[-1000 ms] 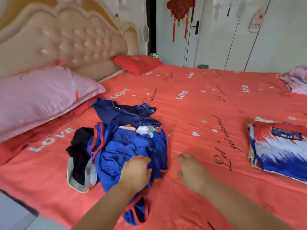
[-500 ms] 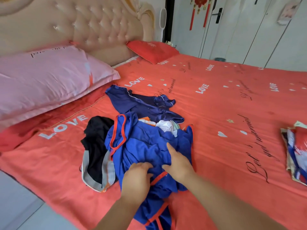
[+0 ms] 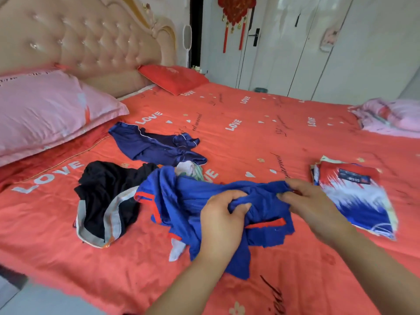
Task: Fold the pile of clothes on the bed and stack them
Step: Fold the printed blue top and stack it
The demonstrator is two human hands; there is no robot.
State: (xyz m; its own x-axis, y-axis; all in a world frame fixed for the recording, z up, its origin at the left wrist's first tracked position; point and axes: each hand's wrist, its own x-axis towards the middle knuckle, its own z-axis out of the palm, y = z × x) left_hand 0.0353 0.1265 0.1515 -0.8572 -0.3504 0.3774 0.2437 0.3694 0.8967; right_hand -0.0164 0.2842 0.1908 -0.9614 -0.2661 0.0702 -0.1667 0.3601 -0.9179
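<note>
A tufted beige headboard [image 3: 86,42] rises behind the bed [image 3: 261,137], whose coral spread is printed with white LOVE and hearts. A pink pillow [image 3: 45,110] leans on the headboard, with a red pillow [image 3: 175,78] farther along. Beyond stand white wardrobe doors [image 3: 341,53]. A red knot ornament [image 3: 236,10] hangs beside a dark door handle [image 3: 256,37]. Grey floor [image 3: 13,292] shows at the near corner.

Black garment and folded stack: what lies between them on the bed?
In the head view, the blue garment lies between them, gripped by the left hand and the right hand.
</note>
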